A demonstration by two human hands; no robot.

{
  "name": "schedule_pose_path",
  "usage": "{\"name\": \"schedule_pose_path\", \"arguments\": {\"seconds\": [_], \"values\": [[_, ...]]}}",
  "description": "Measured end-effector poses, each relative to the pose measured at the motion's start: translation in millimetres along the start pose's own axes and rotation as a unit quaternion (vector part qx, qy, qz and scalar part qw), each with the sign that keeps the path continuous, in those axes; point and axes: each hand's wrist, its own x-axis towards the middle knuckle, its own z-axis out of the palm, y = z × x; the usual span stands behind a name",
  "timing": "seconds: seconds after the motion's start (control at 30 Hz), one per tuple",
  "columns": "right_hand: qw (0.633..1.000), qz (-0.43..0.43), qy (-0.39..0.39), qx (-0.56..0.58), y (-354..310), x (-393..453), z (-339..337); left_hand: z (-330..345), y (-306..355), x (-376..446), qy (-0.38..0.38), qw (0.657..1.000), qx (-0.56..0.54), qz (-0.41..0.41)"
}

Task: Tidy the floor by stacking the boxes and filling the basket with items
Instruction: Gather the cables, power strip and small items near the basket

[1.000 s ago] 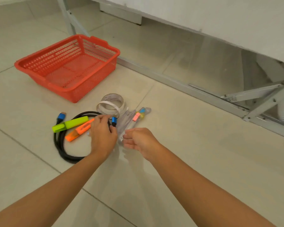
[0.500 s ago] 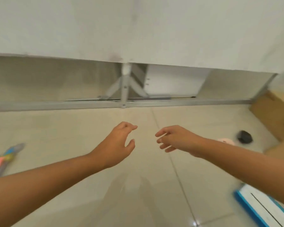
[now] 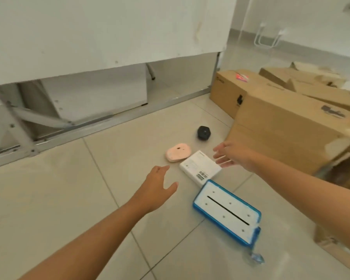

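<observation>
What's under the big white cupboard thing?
Under the white cabinet a gap shows metal frame bars and a white panel. Deeper in, it's hidden.

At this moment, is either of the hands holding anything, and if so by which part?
Nothing is held. The left hand and right hand are both open, above the floor near the white box.

A tiled floor beside a raised white cabinet

We see a glossy beige tiled floor (image 3: 49, 199) with thin grout lines, lit softly and evenly. A white cabinet panel (image 3: 89, 31) stands above it on a grey metal frame (image 3: 101, 122) with diagonal braces, leaving a shadowed gap beneath. At far right, a white wall (image 3: 311, 15) carries thin white cables (image 3: 267, 40).
</observation>
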Motion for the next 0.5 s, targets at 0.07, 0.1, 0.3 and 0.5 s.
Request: {"name": "schedule_pose_path", "arguments": {"seconds": [0.07,0.1,0.3,0.5], "values": [[0.999,0.032,0.004,-0.016,23,8,-11,24,0,8,-0.017,0.999,-0.014,-0.026],[0.999,0.048,0.004,-0.026,34,10,-15,36,0,12,-0.025,0.999,-0.022,-0.037],[0.972,0.105,-0.077,-0.195,92,2,-15,98,7,25,-0.067,0.993,-0.067,-0.075],[0.934,0.135,-0.129,-0.305,157,-26,-6,133,15,16,-0.041,0.994,-0.081,-0.063]]}}
